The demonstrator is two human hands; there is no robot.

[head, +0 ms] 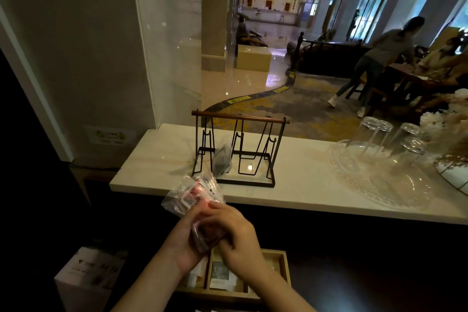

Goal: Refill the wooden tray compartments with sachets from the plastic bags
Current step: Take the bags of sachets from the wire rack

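Both hands meet above the wooden tray [283,268], which lies on a dark surface below the counter. A clear plastic bag [192,195] of red and white sachets is held between them. My left hand [187,240] grips the bag from below. My right hand [235,235] closes over its lower end, fingers on the plastic. The tray's compartments hold several pale sachets [220,273], partly hidden under my wrists. A second, darker plastic bag [222,157] leans against the wire rack on the counter.
A black wire rack with a wooden bar [240,149] stands on the white marble counter [291,185]. Upturned glasses [387,139] sit on a clear glass platter [374,180] at right. A white box [86,276] lies lower left. People move about in the lobby beyond.
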